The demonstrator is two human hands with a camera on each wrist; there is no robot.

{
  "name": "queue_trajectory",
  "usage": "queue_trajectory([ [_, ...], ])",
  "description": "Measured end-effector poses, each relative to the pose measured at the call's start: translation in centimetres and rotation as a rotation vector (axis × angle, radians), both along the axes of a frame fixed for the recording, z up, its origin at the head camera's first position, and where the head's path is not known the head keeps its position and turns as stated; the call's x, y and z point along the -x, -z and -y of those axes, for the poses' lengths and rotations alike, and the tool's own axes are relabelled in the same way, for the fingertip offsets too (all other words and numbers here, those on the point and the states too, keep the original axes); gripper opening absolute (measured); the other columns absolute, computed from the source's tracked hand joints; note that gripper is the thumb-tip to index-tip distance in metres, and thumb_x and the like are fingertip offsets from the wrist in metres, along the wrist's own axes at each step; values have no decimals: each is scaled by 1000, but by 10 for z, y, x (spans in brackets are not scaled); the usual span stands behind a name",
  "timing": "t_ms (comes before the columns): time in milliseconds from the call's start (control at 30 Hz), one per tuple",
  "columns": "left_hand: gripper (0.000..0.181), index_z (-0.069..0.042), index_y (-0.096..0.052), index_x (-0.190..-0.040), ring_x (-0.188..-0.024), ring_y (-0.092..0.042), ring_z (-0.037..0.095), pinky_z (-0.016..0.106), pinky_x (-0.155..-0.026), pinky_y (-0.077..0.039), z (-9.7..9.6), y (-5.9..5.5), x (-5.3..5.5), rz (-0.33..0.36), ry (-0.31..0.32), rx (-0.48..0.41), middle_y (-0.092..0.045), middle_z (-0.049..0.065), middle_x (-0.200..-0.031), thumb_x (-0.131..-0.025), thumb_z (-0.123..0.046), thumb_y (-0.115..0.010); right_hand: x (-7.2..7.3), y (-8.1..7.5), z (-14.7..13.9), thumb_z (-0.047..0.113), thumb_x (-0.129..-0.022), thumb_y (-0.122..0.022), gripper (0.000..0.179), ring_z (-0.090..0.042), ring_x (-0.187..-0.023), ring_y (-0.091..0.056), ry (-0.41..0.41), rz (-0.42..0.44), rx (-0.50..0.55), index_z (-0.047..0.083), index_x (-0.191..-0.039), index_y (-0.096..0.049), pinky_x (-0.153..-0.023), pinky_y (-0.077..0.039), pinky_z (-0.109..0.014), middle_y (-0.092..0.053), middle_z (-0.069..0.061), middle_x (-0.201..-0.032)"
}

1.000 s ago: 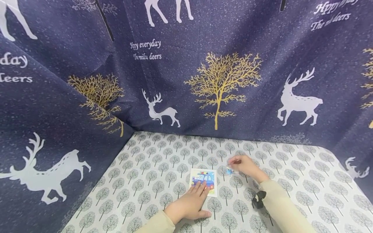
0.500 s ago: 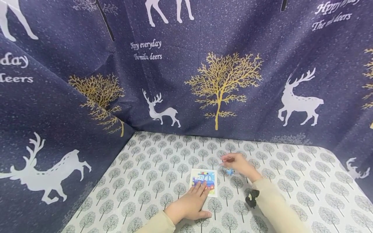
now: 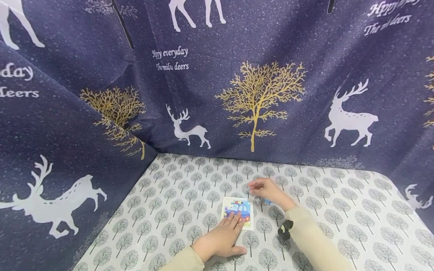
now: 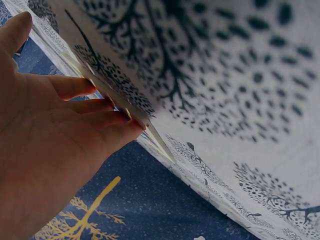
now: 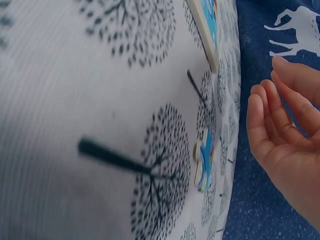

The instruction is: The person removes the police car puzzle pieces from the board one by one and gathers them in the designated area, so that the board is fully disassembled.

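Note:
A small square jigsaw puzzle (image 3: pixel 245 206) in a white frame, picturing a blue cartoon car, lies flat on the cloth. My left hand (image 3: pixel 223 235) rests on its lower part with straight fingers, hiding some of the picture. Seen from the left wrist, those fingertips (image 4: pixel 131 124) touch the thin board (image 4: pixel 160 142). Just right of the frame is a loose blue puzzle piece (image 5: pixel 204 160), partly covered by my right hand (image 3: pixel 268 191) in the head view. That hand hovers above the cloth with loosely bent fingers and nothing between them.
White cloth (image 3: pixel 162 229) printed with grey trees covers the table. A dark blue curtain (image 3: pixel 210 98) with white deer and golden trees hangs behind and along the left. A black band (image 3: pixel 286 229) sits at the right wrist.
My right hand has moved left, passing over the loose puzzle piece towards the framed puzzle's upper right corner. The left hand and the puzzle keep their places.

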State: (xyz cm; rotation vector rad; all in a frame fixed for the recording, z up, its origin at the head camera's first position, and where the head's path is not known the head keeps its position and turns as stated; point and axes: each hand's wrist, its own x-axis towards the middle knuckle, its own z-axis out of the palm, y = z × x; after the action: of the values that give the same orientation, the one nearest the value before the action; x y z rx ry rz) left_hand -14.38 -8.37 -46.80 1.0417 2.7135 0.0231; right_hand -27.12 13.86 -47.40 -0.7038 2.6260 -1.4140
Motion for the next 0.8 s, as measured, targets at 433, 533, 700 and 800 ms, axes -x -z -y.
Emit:
queue_trajectory([
  [433, 88, -5, -28, -151, -144, -19, 36, 44, -115, -25, 1, 5, 1, 3, -1, 3, -18, 18, -158, -89, -64, -48, 0, 4, 23, 8, -86, -69, 25, -32, -93, -67, -99, -21, -17, -1, -109, -69, -81, -56, -41, -70, -14, -98],
  [533, 88, -5, -27, -151, -144, -18, 36, 44, -115, -25, 1, 6, 1, 10, -1, 5, -17, 18, -158, -89, -64, -48, -1, 5, 27, 9, -87, -68, 25, -32, -96, -66, -122, 1, -15, 0, -111, -69, -84, -55, -44, -70, -14, -100],
  [700, 88, -5, -27, -151, -144, -19, 36, 44, -115, -25, 1, 3, 0, -5, 5, 7, -18, 19, -158, -90, -64, -48, -2, 5, 33, 9, -87, -68, 24, -31, -97, -67, -165, -9, -11, -1, -110, -69, -88, -53, -43, -70, -15, -103],
  [800, 88, -4, -27, -151, -144, -20, 36, 44, -115, -25, 0, 1, 0, -13, 7, 6, -18, 19, -157, -89, -64, -49, -1, 6, 37, 7, -86, -69, 24, -30, -96, -67, -185, -25, -12, -1, -108, -70, -88, -53, -42, -70, -15, -102],
])
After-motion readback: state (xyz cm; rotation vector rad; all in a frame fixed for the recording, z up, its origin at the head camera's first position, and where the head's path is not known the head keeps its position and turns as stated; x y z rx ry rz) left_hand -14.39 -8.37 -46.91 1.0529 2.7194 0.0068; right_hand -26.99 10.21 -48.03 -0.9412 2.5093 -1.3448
